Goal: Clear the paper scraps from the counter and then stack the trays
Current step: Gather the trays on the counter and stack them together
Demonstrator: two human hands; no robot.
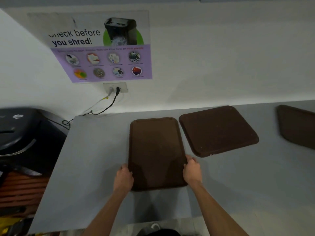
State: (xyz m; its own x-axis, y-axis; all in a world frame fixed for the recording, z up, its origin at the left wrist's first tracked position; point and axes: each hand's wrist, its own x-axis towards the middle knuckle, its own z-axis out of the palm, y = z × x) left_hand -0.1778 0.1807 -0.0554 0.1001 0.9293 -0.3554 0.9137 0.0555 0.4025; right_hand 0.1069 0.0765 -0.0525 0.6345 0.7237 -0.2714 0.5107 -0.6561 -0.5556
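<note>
A brown tray (156, 150) lies lengthwise on the grey counter (95, 150) in front of me. My left hand (123, 178) grips its left rim near the front corner. My right hand (192, 169) grips the right rim opposite. A second brown tray (218, 131) lies upside down just to the right, apart from the first. A third brown tray (297, 126) is cut off at the right edge of the view. No paper scraps show on the counter.
A black shredder (25, 132) stands left of the counter's end, its cable (109, 106) running to a wall socket (115, 88). A shredding poster (100, 48) hangs above. The white wall closes the back of the counter.
</note>
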